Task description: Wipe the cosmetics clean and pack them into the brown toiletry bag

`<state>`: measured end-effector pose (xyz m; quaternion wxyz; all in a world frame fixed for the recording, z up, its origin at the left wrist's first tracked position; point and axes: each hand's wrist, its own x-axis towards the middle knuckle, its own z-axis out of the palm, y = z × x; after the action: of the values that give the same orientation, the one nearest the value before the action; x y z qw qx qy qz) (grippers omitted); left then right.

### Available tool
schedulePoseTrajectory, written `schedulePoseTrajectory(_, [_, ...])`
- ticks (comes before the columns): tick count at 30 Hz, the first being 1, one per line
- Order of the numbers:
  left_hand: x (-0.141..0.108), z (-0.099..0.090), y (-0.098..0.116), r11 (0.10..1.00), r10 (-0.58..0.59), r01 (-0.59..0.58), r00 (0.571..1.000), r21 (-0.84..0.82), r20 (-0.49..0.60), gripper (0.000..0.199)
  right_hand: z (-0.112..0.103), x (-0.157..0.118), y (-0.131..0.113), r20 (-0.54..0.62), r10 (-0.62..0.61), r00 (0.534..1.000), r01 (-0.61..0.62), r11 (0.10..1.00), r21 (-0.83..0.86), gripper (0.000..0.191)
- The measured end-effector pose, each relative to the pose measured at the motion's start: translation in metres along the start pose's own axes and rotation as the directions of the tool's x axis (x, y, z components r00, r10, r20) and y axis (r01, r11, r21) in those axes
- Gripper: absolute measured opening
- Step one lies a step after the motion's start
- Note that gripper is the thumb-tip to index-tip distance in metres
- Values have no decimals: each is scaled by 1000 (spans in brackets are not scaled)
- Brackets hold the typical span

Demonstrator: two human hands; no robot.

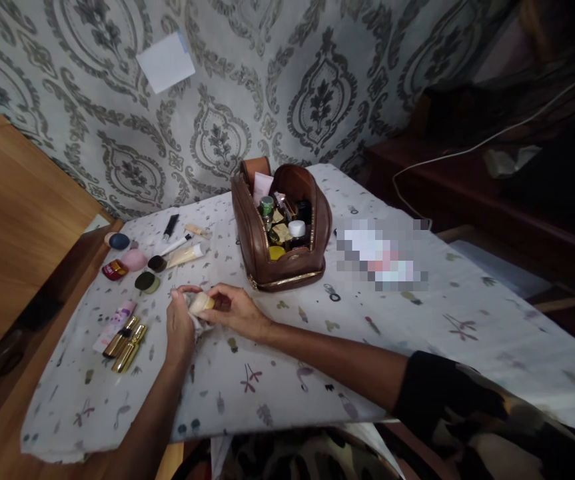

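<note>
My right hand (240, 313) pinches a small cream-coloured jar (200, 303) with a yellowish band at one end. Crumpled white cloth or tissue (201, 325) lies in my left hand (180, 325), whose fingers curl around it against the jar's side. Both hands meet above the table, left of a brown toiletry bag (247, 250). The bag stands unzipped and is filled with several small jars, tubes and bottles, among them a white-lidded jar (296, 229) and a green-capped bottle (266, 204).
Left of my hands lie a dark green jar (147, 283), a cream tube (186, 256), a pink round item (134, 259), a red jar (114, 270) and gold bottles (130, 348). A blurred item (380, 257) is right of the bag. The patterned wall (217, 127) borders the table (287, 393).
</note>
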<state>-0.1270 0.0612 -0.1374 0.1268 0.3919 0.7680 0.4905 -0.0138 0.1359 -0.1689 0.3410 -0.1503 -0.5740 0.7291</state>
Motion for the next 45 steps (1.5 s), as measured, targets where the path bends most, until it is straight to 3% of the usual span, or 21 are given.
schedulePoseTrajectory(4, [0,-1,-2,996,85,-85,996,40,-1,64,-2,5,-1,-11,110,994,-106,973,206,53])
schedulePoseTrajectory(9, [-1,-3,-5,969,213,-224,970,101,117,50,-4,6,-4,-109,142,984,-104,950,295,54])
schedulePoseTrajectory(14, [2,-15,-3,929,324,-329,944,172,59,41,-5,9,2,-204,46,978,-11,986,169,48])
schedulePoseTrajectory(16, [3,-21,2,858,447,-466,885,218,130,37,-5,10,4,-235,-22,972,38,997,63,42])
schedulePoseTrajectory(18, [3,-25,9,740,558,-615,787,271,263,36,-5,10,4,-239,-69,969,63,998,-33,36])
schedulePoseTrajectory(20, [2,-24,14,638,595,-704,708,312,380,41,-5,9,3,-226,-106,968,81,990,-116,31])
schedulePoseTrajectory(21, [2,-23,14,614,589,-718,693,327,417,43,-5,8,3,-219,-120,968,88,984,-153,30])
schedulePoseTrajectory(23, [2,-19,12,612,569,-713,697,341,437,47,-5,7,1,-214,-140,967,92,971,-221,28])
schedulePoseTrajectory(27, [5,-13,6,696,523,-652,747,300,410,52,-3,3,-7,-235,-154,960,76,947,-313,25])
schedulePoseTrajectory(32, [11,-14,18,766,551,-624,760,154,344,66,-2,-15,-50,-209,-267,941,172,907,-383,29])
schedulePoseTrajectory(34, [13,-11,27,764,585,-638,748,96,315,67,-11,-26,-79,-123,-382,916,301,855,-422,30])
schedulePoseTrajectory(36, [14,-5,37,756,604,-650,740,81,297,61,-29,-34,-109,-34,-530,847,443,740,-506,33])
schedulePoseTrajectory(39, [11,9,47,770,567,-628,754,111,330,49,-69,-37,-148,16,-620,785,472,580,-664,25])
schedulePoseTrajectory(41, [8,20,49,789,532,-605,761,110,371,44,-94,-34,-165,-6,-596,803,344,471,-812,22])
schedulePoseTrajectory(45, [3,36,39,802,515,-593,746,71,422,38,-118,-21,-180,70,-383,921,159,207,-965,20])
